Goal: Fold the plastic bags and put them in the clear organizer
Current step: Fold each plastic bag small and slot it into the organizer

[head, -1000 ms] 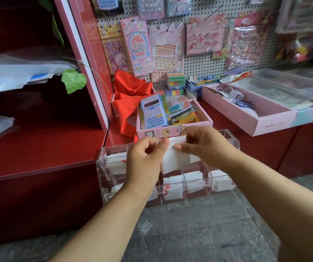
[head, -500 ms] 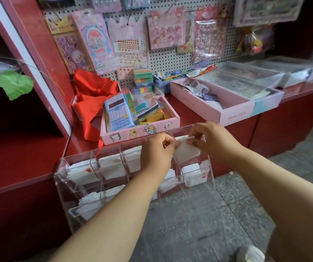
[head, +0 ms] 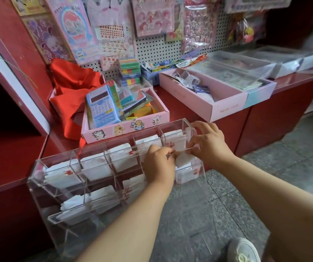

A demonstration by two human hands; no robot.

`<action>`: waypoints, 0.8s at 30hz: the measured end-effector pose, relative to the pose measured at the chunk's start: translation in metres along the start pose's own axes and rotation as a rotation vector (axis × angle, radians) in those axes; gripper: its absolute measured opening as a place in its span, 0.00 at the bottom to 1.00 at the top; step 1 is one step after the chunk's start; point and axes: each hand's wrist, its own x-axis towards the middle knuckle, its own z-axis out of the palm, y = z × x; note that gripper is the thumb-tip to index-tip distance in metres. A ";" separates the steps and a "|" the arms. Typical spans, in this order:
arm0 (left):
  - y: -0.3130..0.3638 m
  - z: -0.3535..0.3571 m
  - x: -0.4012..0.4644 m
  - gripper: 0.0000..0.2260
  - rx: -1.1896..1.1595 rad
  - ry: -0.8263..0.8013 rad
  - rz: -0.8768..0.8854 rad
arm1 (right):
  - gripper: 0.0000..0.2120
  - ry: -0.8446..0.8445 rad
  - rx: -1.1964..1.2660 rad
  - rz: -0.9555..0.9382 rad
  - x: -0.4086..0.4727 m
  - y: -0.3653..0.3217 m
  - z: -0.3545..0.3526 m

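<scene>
Grey speckled floor tiles (head: pixel 199 214) lie nearest, under both bare forearms. Just beyond, the left hand (head: pixel 158 163) and right hand (head: pixel 211 143) pinch opposite ends of a small folded white plastic bag (head: pixel 185 160); its long axis runs left to right between the fingers, directly above the right-end compartment of the clear acrylic divided organizer (head: pixel 44 178). Both hands are equally near, so the coming move is, I judge, a short push downward. Most other compartments already hold folded white bags. Farther back, on the red table (head: pixel 14 163), a pink cardboard tray (head: pixel 125 127) holds a blue calculator (head: pixel 101 106) and stationery.
</scene>
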 end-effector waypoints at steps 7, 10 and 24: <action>-0.006 0.012 -0.004 0.06 0.097 -0.019 -0.098 | 0.05 -0.011 -0.017 0.044 -0.008 0.005 0.012; -0.010 0.017 -0.004 0.07 0.083 -0.046 -0.116 | 0.05 -0.051 -0.031 0.074 -0.011 0.009 0.018; -0.008 0.019 0.000 0.07 -0.051 -0.008 -0.061 | 0.03 0.082 0.046 0.091 -0.008 0.012 0.028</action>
